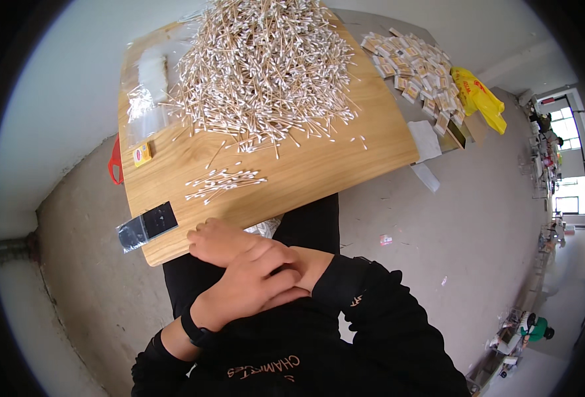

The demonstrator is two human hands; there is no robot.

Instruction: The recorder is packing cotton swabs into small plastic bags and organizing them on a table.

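My left hand (249, 284), with a black band on its wrist, reaches across my body. Its fingers curl over my bare right forearm (312, 264), just below the black cuff. At the near edge of the wooden table (345, 162), my right hand (214, 242) rests with loosely curled fingers; no object shows in it. Just beyond it lies a small loose bunch of cotton swabs (223, 183). A large heap of cotton swabs (266, 73) covers the far part of the tabletop. A black phone (159, 220) lies left of my right hand, partly under clear plastic.
A small yellow box (142, 154) and clear plastic bags (150, 99) lie on the table's left side. Beyond its right edge are many small packs (415, 66) and a yellow plastic bag (479, 99). Something red (115, 162) hangs at the left edge. People appear far right.
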